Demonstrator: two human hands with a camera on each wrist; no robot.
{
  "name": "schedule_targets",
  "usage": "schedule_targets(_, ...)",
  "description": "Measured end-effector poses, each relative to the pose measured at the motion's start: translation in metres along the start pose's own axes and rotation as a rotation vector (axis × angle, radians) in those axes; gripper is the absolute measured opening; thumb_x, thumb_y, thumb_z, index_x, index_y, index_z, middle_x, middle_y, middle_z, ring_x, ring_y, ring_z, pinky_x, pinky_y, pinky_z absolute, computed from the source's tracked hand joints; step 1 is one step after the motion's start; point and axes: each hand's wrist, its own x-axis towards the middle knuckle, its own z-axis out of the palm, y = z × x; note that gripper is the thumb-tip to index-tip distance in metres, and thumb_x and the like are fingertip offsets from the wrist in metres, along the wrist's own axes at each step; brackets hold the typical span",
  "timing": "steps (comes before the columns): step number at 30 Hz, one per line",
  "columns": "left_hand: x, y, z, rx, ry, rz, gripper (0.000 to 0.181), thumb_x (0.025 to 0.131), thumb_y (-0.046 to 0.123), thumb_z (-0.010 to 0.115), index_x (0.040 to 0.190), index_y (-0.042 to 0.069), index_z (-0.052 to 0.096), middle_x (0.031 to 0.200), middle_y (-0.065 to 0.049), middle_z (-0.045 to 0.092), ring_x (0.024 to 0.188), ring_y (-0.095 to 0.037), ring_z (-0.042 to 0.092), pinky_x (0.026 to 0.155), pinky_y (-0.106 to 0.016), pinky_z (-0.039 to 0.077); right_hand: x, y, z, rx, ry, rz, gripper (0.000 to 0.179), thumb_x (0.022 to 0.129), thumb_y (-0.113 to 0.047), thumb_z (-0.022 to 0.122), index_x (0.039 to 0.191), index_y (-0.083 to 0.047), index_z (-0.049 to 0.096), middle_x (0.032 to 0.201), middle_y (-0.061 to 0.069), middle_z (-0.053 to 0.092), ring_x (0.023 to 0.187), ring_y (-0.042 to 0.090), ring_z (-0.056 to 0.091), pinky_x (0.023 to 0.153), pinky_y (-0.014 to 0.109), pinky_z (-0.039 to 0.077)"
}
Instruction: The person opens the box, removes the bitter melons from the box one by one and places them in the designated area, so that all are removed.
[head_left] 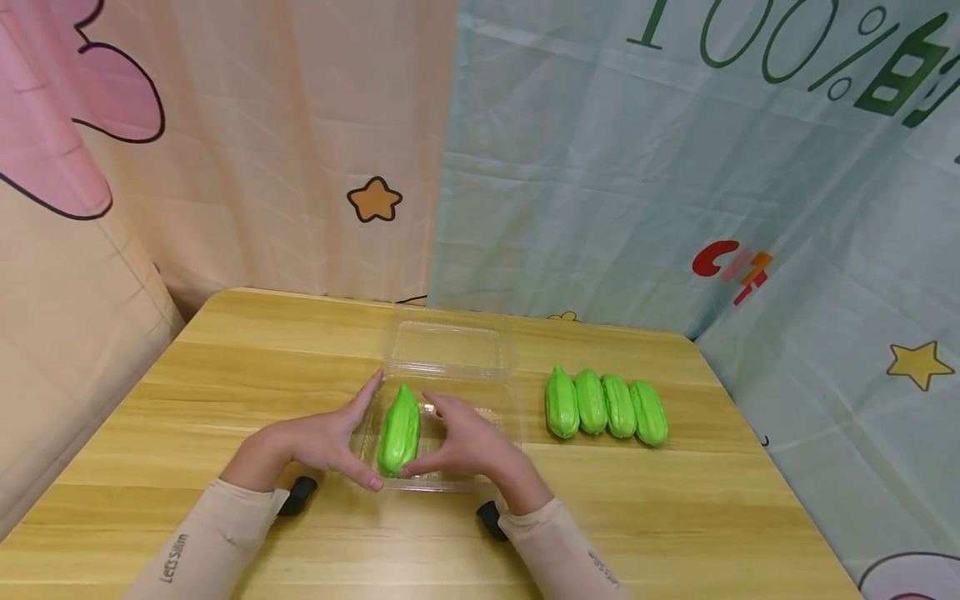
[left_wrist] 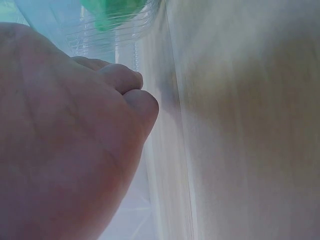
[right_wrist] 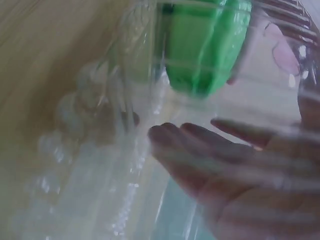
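A glossy green, ridged, gourd-like vegetable (head_left: 400,433) with a pointed tip lies lengthwise in the left part of a clear plastic clamshell box (head_left: 465,482). The box's lid (head_left: 450,343) is folded back, away from me. My left hand (head_left: 326,439) is at the box's left side, thumb and fingers spread apart around nothing. Over the box, my right hand (head_left: 472,446) has its fingers apart, with the thumb tip right at the vegetable's near end. In the right wrist view, the vegetable (right_wrist: 205,50) shows through the clear wall, above the fingertips.
Several more green vegetables (head_left: 606,406) lie side by side in a row on the wooden table (head_left: 675,517), right of the box. Printed curtains (head_left: 562,192) hang behind the table's far edge. A dark wrist device (head_left: 298,496) is strapped below each hand.
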Motion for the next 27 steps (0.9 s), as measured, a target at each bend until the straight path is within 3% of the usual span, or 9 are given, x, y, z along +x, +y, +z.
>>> schedule_targets(6,0.001,-0.002,0.0,0.0,0.003,0.005,0.148,0.073,0.035,0.092,0.154,0.008,-0.029,0.161,-0.025,-0.023,0.146,-0.05,-0.005,0.113,-0.069,0.01,0.007,-0.005,0.005,0.012,-0.012,-0.054,0.106,0.072,-0.04,0.092,0.157,-0.009,0.035,0.142,0.004,0.053,0.128,0.02,0.051,0.106,0.035,0.042)
schedule_targets(11,0.001,-0.002,0.001,-0.006,0.002,0.008,0.148,0.073,0.035,0.092,0.154,0.009,-0.029,0.161,-0.025,-0.023,0.146,-0.05,-0.005,0.113,-0.068,0.01,0.011,-0.006,0.01,0.007,-0.014,-0.045,0.109,0.072,-0.037,0.093,0.156,-0.004,0.032,0.131,0.002,0.056,0.112,0.011,0.054,0.099,0.029,0.046)
schedule_targets(20,0.003,-0.001,0.001,-0.007,-0.009,0.004,0.148,0.074,0.035,0.092,0.154,0.012,-0.03,0.161,-0.024,-0.024,0.147,-0.048,-0.007,0.114,-0.067,0.008,0.013,-0.008,0.016,-0.016,-0.007,-0.018,0.108,0.072,-0.035,0.093,0.156,-0.003,0.032,0.124,0.001,0.055,0.104,0.011,0.054,0.091,0.025,0.048)
schedule_targets(27,0.001,-0.001,0.001,-0.013,-0.01,0.006,0.148,0.074,0.035,0.092,0.153,0.011,-0.031,0.161,-0.024,-0.024,0.146,-0.049,-0.006,0.113,-0.069,0.009,0.014,-0.008,0.017,-0.035,-0.013,-0.014,0.108,0.073,-0.034,0.093,0.156,-0.003,0.031,0.127,0.003,0.056,0.106,0.011,0.054,0.093,0.026,0.047)
